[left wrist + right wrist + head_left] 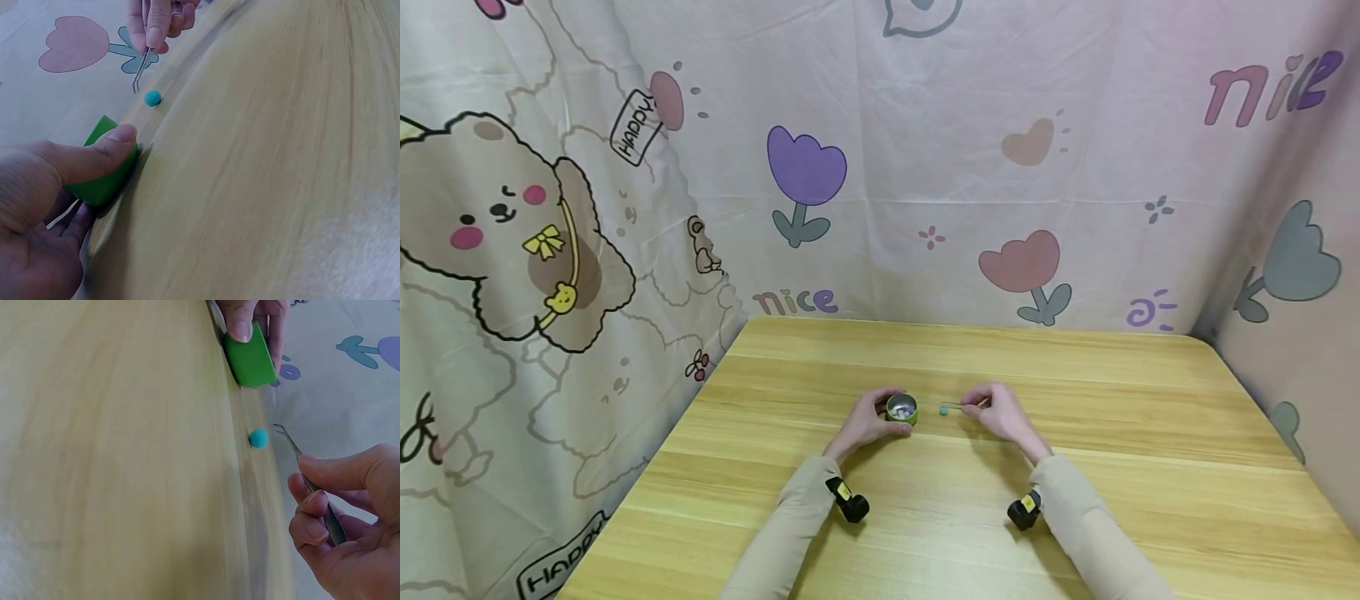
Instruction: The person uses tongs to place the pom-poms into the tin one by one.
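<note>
My left hand [871, 421] grips a small green tin [106, 178] standing on the table, thumb on the near side and fingers round the back. Through its open top in the head view, several pale pieces show in the tin. Pinched between thumb and fingers of my right hand [350, 506] are metal tweezers [325, 515] with bent tips, held above the table. The two tips stand slightly apart with nothing between them. A turquoise ball [258, 438] lies on the wood between the tin and my right hand, just by the tweezer tips.
The light wooden table [925, 517] reaches back to a printed cloth [910, 167] hung behind it. More printed cloth hangs at the left and right sides. A black wrist camera [848, 502] sits on the left sleeve, another black camera [1024, 510] on the right.
</note>
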### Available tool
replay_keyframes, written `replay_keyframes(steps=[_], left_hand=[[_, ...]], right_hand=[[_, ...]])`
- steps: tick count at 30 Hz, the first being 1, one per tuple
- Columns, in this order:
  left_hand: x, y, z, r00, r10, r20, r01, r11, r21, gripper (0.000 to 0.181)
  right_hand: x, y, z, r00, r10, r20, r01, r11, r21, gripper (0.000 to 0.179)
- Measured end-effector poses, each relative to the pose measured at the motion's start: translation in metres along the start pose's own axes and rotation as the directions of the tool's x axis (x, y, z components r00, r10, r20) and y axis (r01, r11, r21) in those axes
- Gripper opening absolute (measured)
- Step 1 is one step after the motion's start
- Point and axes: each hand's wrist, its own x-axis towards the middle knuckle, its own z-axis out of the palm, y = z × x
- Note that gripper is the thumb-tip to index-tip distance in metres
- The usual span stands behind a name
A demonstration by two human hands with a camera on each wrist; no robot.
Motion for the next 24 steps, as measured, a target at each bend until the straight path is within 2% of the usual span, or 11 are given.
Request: replay_keyframes(steps=[7, 24], left_hand=[[-0.0001, 0.0004, 0.0001, 1.0, -0.004, 0.001, 0.004, 1.0, -0.001, 0.065], [-0.0005, -0.0004, 0.0003, 1.0, -0.009, -0.005, 0.009, 1.0, -0.002, 0.066]], right_hand=[[-0.0002, 0.0022, -0.0007, 0.999, 0.031, 0.016, -0.031, 0.999, 0.011, 0.009], [0.0019, 0.0077, 0.0019, 0.999, 0.015, 0.028, -0.016, 1.0, 0.014, 0.005]])
